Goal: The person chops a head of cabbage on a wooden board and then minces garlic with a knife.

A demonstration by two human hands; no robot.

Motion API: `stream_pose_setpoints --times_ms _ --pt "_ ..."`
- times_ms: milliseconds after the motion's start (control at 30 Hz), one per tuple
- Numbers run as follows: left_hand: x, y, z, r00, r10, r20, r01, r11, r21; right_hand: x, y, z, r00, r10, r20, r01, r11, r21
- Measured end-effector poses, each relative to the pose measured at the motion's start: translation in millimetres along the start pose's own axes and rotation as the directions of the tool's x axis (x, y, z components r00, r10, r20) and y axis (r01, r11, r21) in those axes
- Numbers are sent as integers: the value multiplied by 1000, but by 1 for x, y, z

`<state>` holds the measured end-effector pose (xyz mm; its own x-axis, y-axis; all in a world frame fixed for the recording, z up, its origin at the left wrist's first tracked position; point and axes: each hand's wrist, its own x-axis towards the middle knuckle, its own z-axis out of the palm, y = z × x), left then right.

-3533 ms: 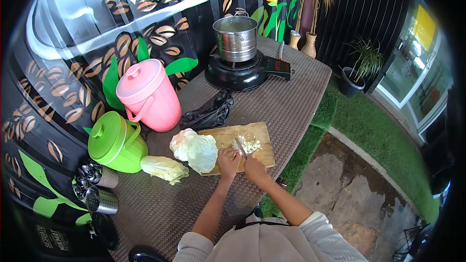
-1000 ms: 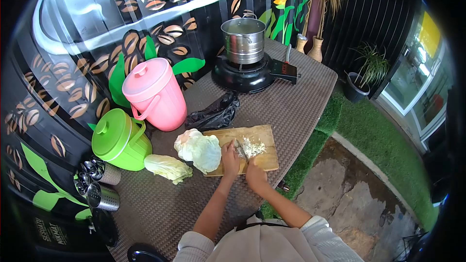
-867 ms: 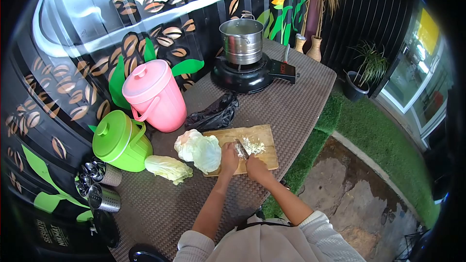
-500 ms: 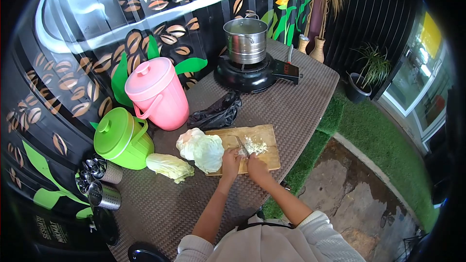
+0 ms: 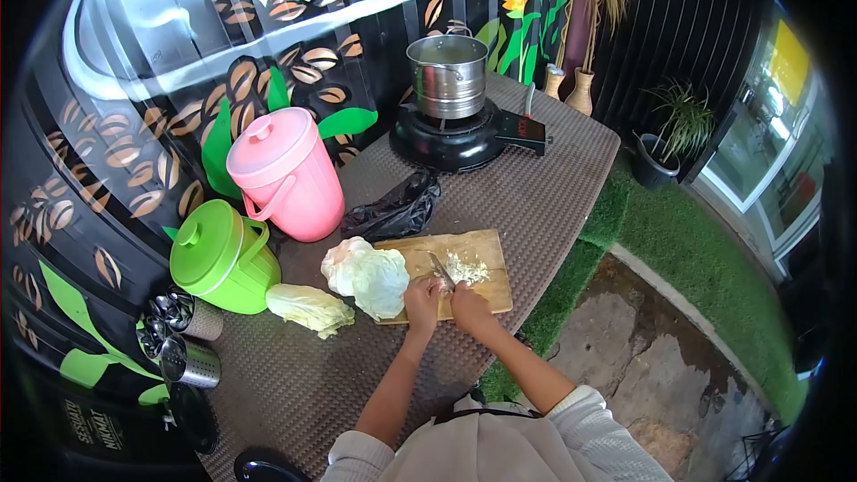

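My right hand (image 5: 469, 304) is wrapped round the handle of a knife (image 5: 441, 270), whose blade points up and left over the wooden cutting board (image 5: 494, 295). Beside it, my left hand (image 5: 422, 296) has its fingers pressed together at the blade, on a small pale piece too hidden to make out. Finely chopped white bits (image 5: 468, 268) lie on the board right of the knife. A round cabbage (image 5: 379, 281) touches the board's left side, and a long pale cabbage (image 5: 310, 307) lies farther left on the table.
A black plastic bag (image 5: 393, 207) lies behind the board. Pink (image 5: 290, 178) and green (image 5: 225, 254) lidded jugs stand at the left, near metal cutlery holders (image 5: 190, 361). At the back, a steel pot (image 5: 447, 80) sits on a black portable stove (image 5: 446, 138).
The knife blade has tilted slightly and shifted a little left, with both hands still close together at it. The whole view has moved very slightly.
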<state>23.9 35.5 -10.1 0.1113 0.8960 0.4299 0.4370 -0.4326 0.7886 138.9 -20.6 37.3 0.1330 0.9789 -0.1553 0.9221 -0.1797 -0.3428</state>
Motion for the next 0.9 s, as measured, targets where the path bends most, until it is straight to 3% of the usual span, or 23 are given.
stream_pose_setpoints --times_ms 67,133,233,333,400,467,533,600,667,767,900 --pt "-3 5 -3 999 -52 -12 52 998 -27 -2 0 -1 999 -40 23 41 998 -55" --pt "-5 6 -2 994 -104 -19 103 993 -59 -13 -6 2 996 84 42 -87 993 85" --pt "-6 6 -2 993 -88 -78 78 989 -125 -26 -16 16 989 149 -10 -148 988 45" --pt "-10 4 -7 996 -68 -55 63 994 -93 -12 -8 5 994 96 50 -100 990 96" --pt "-9 2 -7 991 88 -104 -88 996 6 -1 -3 -5 992 73 99 -79 995 59" --pt "-8 -1 -3 994 21 -109 -25 999 -36 1 -2 -10 988 47 148 -50 999 17" --pt "-6 4 -2 993 -48 -109 39 996 -81 -3 -2 -13 991 -47 128 46 999 5" --pt "-1 9 -2 987 -144 -73 134 982 -130 -12 -10 -3 995 35 90 -39 998 50" --pt "-1 1 2 987 -147 -60 139 983 -118 -26 -23 8 986 169 2 -168 981 96" --pt "1 -5 5 991 -132 -32 129 988 -87 -14 -16 31 993 121 -4 -120 991 63" --pt "1 2 -2 999 -40 -25 40 999 -6 2 -13 6 997 74 -13 -73 997 19"
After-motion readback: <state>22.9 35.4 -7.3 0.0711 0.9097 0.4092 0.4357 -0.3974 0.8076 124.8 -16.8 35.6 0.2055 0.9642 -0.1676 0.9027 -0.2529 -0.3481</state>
